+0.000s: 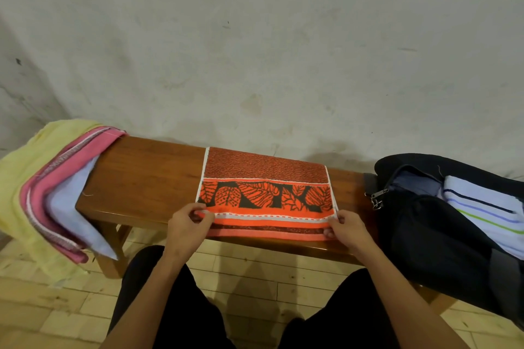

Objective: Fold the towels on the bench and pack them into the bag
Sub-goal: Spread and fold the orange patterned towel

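Wooden bench (147,176) runs left to right in front of a stained wall, person seated or crouched facing it, dark trousers low in the view. Dark bag (425,235) sits on the bench's right end, zip open, a pale striped towel (482,207) already lying in the mouth. Left end carries the unfolded pile: yellow towel (25,178) underneath and hanging off the end, pink towel (56,178) over it, light blue towel (76,215) on top, all draped over the edge. Mid-bench lies the orange leaf-print towel (266,195), spread flat with the far part already doubled over, near hem hanging just past the front edge. Left hand (188,227) pinches the near left corner, thumb on top, fingers curled under; right hand (347,228) pinches the near right corner the same way. Both have cloth only, nothing else. Handling guess: thin terry, light, limp, no stiffness, so it will sag in the middle if lifted by one point; not fragile, not slippery, and probably catches a bit on the wood. Best hold looks like the two near corners at the hem, as gripped now, keeping the edge taut so the fold lands square. Folded towel should go into the bag with one hand supporting underneath.
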Demonstrator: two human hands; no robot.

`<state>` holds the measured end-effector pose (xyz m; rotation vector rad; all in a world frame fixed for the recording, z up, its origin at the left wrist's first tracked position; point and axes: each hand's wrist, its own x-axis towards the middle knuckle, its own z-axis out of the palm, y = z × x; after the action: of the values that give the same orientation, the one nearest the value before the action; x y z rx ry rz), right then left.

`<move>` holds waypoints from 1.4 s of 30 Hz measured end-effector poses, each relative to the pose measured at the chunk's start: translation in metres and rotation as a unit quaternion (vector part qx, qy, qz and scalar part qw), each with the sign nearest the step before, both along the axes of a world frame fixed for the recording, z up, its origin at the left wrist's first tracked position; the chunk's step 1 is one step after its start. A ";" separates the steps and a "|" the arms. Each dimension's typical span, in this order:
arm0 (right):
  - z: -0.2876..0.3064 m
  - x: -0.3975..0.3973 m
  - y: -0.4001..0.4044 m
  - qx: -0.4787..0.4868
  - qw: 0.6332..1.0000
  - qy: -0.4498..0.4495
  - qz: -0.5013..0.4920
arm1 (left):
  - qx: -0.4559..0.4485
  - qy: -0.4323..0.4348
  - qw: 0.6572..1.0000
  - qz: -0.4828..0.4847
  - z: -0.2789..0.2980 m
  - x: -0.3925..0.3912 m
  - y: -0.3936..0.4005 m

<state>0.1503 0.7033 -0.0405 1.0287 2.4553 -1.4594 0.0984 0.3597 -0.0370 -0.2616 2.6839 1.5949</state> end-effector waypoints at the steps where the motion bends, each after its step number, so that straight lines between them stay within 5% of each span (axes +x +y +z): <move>1: 0.002 0.001 0.000 0.025 1.000 0.004 0.006 | 0.025 -0.011 1.000 0.012 -0.001 0.000 0.000; 5: 0.008 0.008 -0.002 0.163 0.985 0.027 0.042 | 0.031 0.019 0.999 0.027 -0.006 0.000 -0.003; 25: -0.008 0.029 0.010 0.189 0.980 0.048 0.031 | -0.109 0.098 0.983 -0.111 -0.030 0.021 -0.012; 30: -0.012 0.041 0.003 0.217 0.972 0.077 0.052 | -0.154 0.110 0.979 -0.077 -0.034 0.027 -0.014; 36: -0.014 0.047 -0.003 0.214 0.969 0.118 0.017 | -0.001 0.031 0.998 0.045 -0.025 0.035 -0.002; 42: -0.014 0.051 -0.002 0.194 0.972 0.129 -0.007 | 0.185 -0.096 0.972 0.107 -0.045 0.027 -0.005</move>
<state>0.2017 0.7011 -0.0549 0.9645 3.0119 -1.2080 0.1259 0.3545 -0.0825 -0.6727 2.2254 1.9693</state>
